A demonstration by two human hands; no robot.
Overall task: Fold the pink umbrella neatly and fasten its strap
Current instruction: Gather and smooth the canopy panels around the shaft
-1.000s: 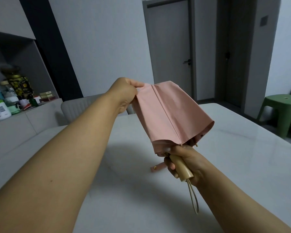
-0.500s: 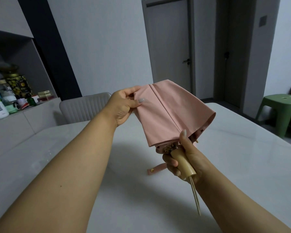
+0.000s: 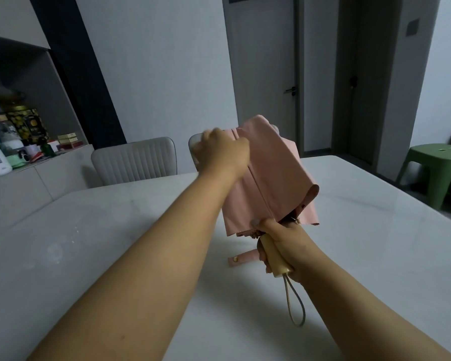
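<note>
The pink umbrella [image 3: 268,178] is held above the table [image 3: 89,243], its tip pointing away; the beige handle [image 3: 274,256] is gripped by the right hand [image 3: 284,243], thumb pressed on the canopy's lower edge; the folds near the umbrella's top are clutched by the left hand [image 3: 221,153] — fingers curled into the fabric; the strap [image 3: 241,258] hangs loose below the canopy, left of the handle; a cord loop [image 3: 294,303] dangles from the handle's end — a green stool [image 3: 438,162] stands right of the umbrella.
</note>
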